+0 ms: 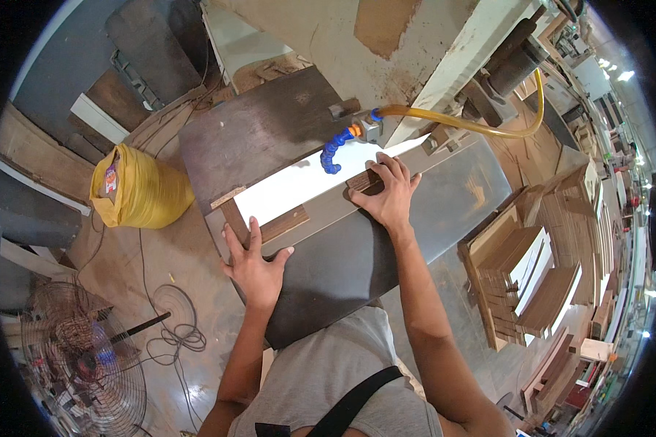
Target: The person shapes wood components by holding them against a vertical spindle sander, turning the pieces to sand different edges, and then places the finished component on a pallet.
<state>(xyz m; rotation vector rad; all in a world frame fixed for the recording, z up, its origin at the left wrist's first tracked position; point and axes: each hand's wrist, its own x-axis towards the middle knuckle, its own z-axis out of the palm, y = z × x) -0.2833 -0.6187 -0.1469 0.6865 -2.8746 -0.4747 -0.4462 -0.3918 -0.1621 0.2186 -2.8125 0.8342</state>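
A long white panel (284, 191) lies slantwise across the dark metal machine table (321, 284), along a grey straight bar (324, 220). My left hand (256, 277) is spread, its fingertips at the panel's near-left end beside a brown wooden strip (286, 223). My right hand (388, 195) is bent over the bar farther along. Its thumb and fingers are apart on either side of a small brown block (364, 182), with the fingertips at the panel's edge. A blue jointed nozzle (331, 151) hangs just over the panel; the panel's far end passes under the machine.
A yellow hose (488, 130) curves from the nozzle's valve to the machine column. On the left stand a yellow sack (144, 191) and a wire-caged fan (80, 360), with cables (178, 339) on the floor. Stacked boards (536, 273) stand to the right.
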